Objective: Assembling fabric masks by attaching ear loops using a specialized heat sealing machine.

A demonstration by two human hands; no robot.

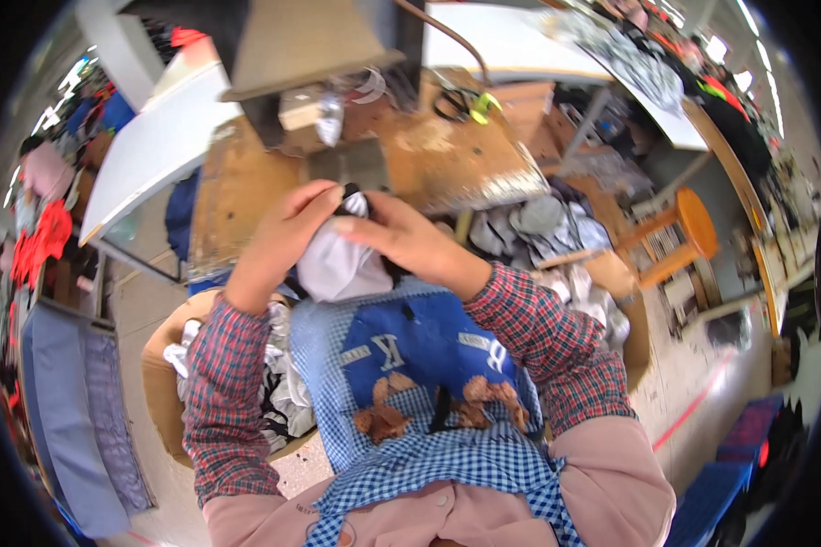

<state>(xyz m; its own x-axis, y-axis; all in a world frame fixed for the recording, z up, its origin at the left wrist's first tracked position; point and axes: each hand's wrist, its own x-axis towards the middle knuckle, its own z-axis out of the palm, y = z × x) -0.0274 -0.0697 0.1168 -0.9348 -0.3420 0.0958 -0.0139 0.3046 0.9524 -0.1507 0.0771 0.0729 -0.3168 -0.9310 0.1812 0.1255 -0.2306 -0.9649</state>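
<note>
Both hands, left hand (287,228) and right hand (401,239), pinch a white cloth piece (337,264) (fingers closed on it) at chest height; worn wooden bench (447,155) just beyond.

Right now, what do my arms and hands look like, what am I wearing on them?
Both hands, left and right, are bare, with no gloves. Each forearm wears a red-and-dark plaid sleeve buttoned at the wrist, and pink oversleeves cover the upper arms.

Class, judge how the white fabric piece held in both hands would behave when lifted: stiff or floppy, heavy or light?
The white fabric piece probably flops: it bulges and folds between the left hand and right hand. It seems light, since fingertips alone pinch it. It is unlikely to roll or break.
</note>
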